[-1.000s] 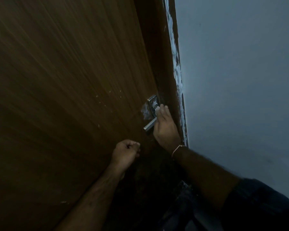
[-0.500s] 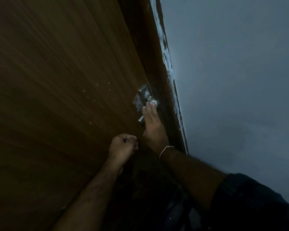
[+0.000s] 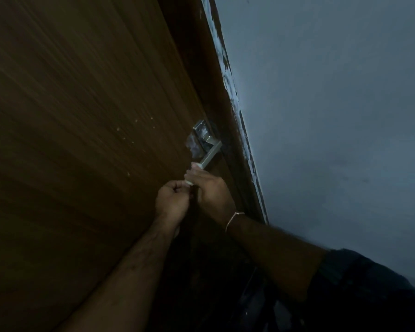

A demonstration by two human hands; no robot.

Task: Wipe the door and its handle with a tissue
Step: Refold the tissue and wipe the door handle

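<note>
The brown wooden door (image 3: 82, 116) fills the left of the head view. Its silver lever handle (image 3: 210, 152) sits on a square plate near the door's right edge, with a pale smear on the wood beside it. My right hand (image 3: 212, 191) is closed just below the lever's free end, fingertips touching it, and pinches a small white tissue (image 3: 188, 182). My left hand (image 3: 173, 201) is a closed fist right beside it, touching the right hand at the tissue. Nothing shows inside the fist.
The dark door frame (image 3: 203, 68) runs along the door's right edge, with a ragged white paint line (image 3: 228, 77) where it meets the grey-blue wall (image 3: 333, 116). The light is dim. A dark sleeve (image 3: 359, 283) covers my right upper arm.
My right hand slid down the lever from the plate to its free end. My left fist rose to meet it. The view shifted slightly.
</note>
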